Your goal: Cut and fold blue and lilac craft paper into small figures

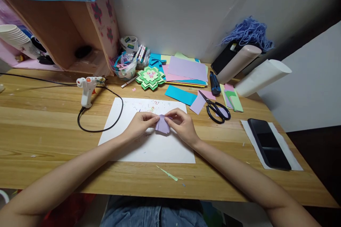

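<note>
Between my two hands is a small piece of folded purple paper [162, 125], held above a white sheet [128, 153] on the wooden table. My left hand [141, 124] pinches its left upper edge between thumb and fingers. On the other side, my right hand [183, 126] pinches the right upper edge the same way. The lower part of the paper hangs free and shows a crease near its left side. Small coloured specks mark the white sheet beyond my hands.
A white glue gun [87, 90] with a looping black cord stands left. Black-handled scissors [217, 110], a blue paper strip [181, 95] and a green layered paper flower [150, 78] lie beyond. A phone [268, 143] rests right; an open box [77, 28] stands back left.
</note>
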The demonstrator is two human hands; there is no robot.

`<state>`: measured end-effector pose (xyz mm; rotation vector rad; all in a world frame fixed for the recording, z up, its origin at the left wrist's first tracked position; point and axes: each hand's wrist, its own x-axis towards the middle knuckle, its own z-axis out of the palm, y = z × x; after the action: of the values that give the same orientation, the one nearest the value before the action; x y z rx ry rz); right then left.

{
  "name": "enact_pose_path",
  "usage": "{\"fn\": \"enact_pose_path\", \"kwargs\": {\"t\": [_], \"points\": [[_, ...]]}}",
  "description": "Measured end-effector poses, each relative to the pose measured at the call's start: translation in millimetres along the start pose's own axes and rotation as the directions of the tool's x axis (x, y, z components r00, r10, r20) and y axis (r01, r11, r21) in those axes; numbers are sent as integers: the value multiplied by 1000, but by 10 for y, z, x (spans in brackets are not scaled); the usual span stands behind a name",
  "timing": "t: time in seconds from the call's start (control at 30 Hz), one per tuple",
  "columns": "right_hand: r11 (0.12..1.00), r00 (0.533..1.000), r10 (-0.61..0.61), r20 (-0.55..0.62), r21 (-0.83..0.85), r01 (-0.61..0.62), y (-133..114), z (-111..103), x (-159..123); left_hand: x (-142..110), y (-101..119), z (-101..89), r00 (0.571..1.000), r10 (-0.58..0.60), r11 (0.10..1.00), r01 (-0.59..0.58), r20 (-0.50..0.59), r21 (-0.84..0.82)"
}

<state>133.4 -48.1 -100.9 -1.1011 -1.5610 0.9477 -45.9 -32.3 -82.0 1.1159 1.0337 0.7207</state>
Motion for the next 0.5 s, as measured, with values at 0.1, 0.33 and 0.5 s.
{"fn": "enact_pose_path", "kwargs": {"t": [0.1,0.33,0.5], "points": [[984,992,-129,10,-119,129,-51,-2,1,-21,8,32,999,5,998,-3,-44,62],[871,929,-358,96,-325,369,-33,-28,-7,-22,-20,34,1000,20,994,-18,-22,112],[758,873,-461,159,-440,481,-6,-37,-30,-22,-9,19,1000,6,995,-6,4,101]]}}
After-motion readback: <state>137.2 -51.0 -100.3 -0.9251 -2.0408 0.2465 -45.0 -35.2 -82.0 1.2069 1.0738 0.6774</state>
